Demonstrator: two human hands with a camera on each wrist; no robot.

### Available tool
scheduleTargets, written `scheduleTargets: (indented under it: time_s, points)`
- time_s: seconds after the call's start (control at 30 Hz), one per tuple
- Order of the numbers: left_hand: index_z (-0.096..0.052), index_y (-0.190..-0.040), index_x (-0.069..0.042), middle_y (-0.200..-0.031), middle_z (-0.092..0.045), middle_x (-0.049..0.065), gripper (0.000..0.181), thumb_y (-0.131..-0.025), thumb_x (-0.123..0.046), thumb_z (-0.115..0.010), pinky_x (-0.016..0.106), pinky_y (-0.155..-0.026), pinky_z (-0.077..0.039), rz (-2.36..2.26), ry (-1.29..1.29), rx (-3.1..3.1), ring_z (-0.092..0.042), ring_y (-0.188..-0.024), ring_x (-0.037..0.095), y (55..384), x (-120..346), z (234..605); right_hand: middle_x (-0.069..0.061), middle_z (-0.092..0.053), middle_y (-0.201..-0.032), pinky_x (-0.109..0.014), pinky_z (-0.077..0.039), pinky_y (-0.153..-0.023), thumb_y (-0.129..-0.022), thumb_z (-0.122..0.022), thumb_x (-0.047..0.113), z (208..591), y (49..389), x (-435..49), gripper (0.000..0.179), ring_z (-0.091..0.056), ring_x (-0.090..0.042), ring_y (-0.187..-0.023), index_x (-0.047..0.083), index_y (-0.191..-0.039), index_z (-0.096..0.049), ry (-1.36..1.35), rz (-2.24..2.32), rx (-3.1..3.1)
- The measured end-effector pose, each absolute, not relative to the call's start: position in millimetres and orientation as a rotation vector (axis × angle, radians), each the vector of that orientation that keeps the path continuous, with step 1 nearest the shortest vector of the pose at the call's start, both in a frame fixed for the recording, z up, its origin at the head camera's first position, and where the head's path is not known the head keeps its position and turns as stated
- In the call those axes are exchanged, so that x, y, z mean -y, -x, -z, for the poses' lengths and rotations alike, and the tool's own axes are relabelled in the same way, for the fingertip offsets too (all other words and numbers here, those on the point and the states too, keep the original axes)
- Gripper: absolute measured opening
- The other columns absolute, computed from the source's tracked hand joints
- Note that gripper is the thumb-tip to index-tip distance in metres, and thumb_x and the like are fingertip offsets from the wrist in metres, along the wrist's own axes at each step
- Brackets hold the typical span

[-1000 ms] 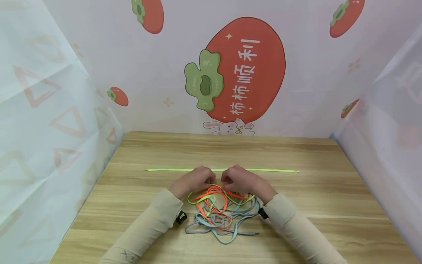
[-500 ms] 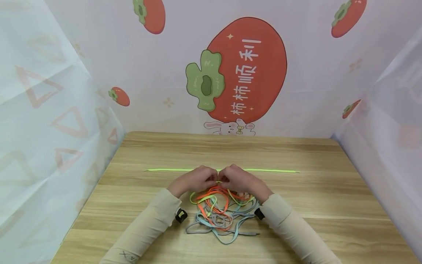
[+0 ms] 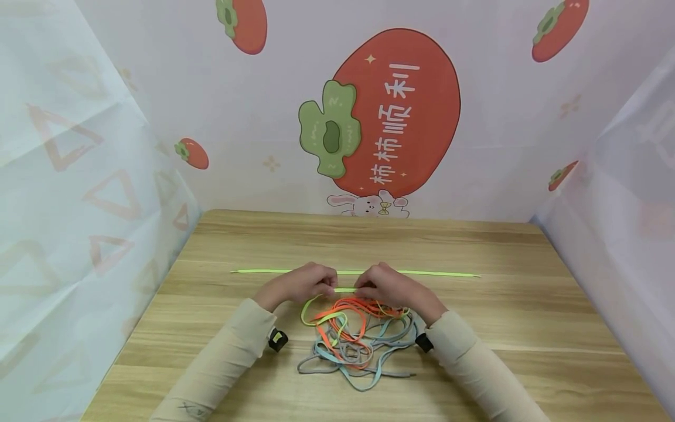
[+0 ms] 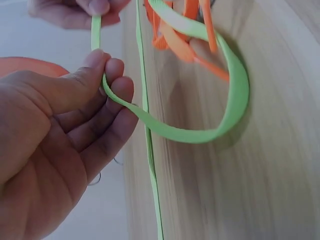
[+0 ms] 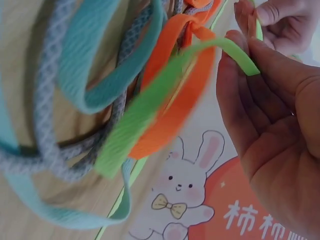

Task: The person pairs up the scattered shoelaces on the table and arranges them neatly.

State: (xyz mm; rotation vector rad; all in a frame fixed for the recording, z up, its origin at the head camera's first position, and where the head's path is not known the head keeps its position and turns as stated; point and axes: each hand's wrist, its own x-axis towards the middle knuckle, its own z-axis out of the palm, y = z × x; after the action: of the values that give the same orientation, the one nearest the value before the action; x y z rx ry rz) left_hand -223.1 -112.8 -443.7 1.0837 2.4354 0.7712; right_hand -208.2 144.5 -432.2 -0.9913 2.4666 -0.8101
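Observation:
A yellow-green flat shoelace (image 3: 344,290) is stretched as a short span between both hands. My left hand (image 3: 308,280) pinches it between thumb and fingertips; in the left wrist view the lace (image 4: 235,100) loops away from that grip toward the pile. My right hand (image 3: 392,287) pinches the same lace a short way along, as the right wrist view shows. Just below the hands lies a tangle with an orange shoelace (image 5: 175,130), a light blue shoelace (image 5: 75,55) and a grey patterned round shoelace (image 5: 45,100). Part of the pile is hidden by the right hand.
Behind the hands, another yellow-green shoelace (image 3: 437,273) lies straight across the wooden table (image 3: 527,328). Printed sheets stand as walls at the back and both sides; the back wall (image 3: 490,117) carries a large red persimmon picture.
The hands first came together over the yellow-green shoelace, then moved apart, the left hand going left. A short span of lace now shows between them. The straight lace stays put.

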Motion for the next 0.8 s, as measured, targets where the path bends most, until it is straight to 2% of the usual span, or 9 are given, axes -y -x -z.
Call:
scheduleTargets:
  time_s: [0.17, 0.37, 0.63, 0.8]
  points:
    - [-0.064, -0.090, -0.014, -0.082, -0.061, -0.001, 0.016, -0.105, -0.010, -0.064, 0.023, -0.070, -0.045, -0.764, -1.061, -2.424, -0.051, -0.073, 0.006, 224, 124, 445, -0.002, -0.076, -0.083, -0.023, -0.055, -0.066, -0.106, -0.065, 0.014, 430, 209, -155, 0.018, -0.066, -0.011, -0.069, 0.006, -0.102, -0.081, 0.967, 0.854, -2.411]
    - [-0.064, -0.088, -0.013, -0.081, -0.061, 0.000, 0.017, -0.105, -0.008, -0.064, 0.022, -0.070, -0.046, -0.779, -1.068, -2.421, -0.051, -0.074, 0.005, 224, 137, 446, -0.003, -0.078, -0.085, -0.029, -0.062, -0.070, -0.106, -0.064, 0.012, 428, 210, -173, 0.019, -0.074, -0.018, -0.075, 0.003, -0.102, -0.080, 0.935, 0.915, -2.342]
    - [-0.065, -0.089, -0.012, -0.082, -0.064, 0.003, 0.016, -0.105, -0.009, -0.065, 0.023, -0.070, -0.045, -0.780, -1.036, -2.428, -0.051, -0.074, 0.005, 223, 155, 443, 0.000, -0.074, -0.081, -0.044, -0.063, -0.074, -0.107, -0.063, 0.014, 425, 210, -198, 0.021, -0.069, -0.015, -0.074, 0.002, -0.099, -0.079, 0.863, 0.959, -2.309]
    - [-0.065, -0.089, -0.012, -0.081, -0.064, 0.003, 0.015, -0.104, -0.009, -0.065, 0.023, -0.071, -0.046, -0.795, -1.022, -2.418, -0.052, -0.074, 0.006, 223, 165, 443, -0.007, -0.076, -0.083, -0.046, -0.063, -0.075, -0.106, -0.063, 0.012, 423, 209, -212, 0.021, -0.071, -0.017, -0.075, -0.002, -0.101, -0.078, 0.830, 0.988, -2.287]
